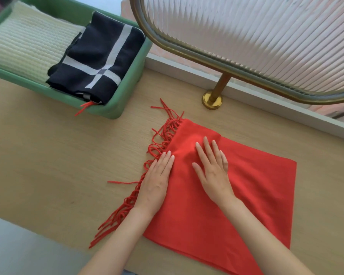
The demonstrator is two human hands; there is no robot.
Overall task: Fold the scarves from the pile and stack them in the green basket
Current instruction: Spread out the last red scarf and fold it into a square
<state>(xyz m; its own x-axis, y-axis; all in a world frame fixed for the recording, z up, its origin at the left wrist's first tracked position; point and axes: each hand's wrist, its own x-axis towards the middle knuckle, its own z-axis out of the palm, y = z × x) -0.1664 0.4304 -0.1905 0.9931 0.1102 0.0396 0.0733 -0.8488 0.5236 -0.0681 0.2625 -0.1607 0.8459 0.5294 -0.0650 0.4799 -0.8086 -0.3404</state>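
- Head view: a folded red scarf (236, 195) lies flat on the wooden table (48, 155), its fringe (147, 165) trailing off the edge that faces the green basket (127, 92).
- The left hand (157, 181) lies palm down on the scarf's fringed edge, fingers together and straight, gripping nothing.
- The right hand (213, 171) presses flat on the scarf just beside the left hand, fingers spread, holding nothing.
- The basket sits apart from the scarf; in it lie a folded cream scarf (28, 42) and a black scarf with white stripes (95, 56).
- A red strand (83, 109) hangs over the basket rim nearest the scarf.
- A ribbed glass screen (256, 36) on a brass post (216, 92) stands beyond the scarf.
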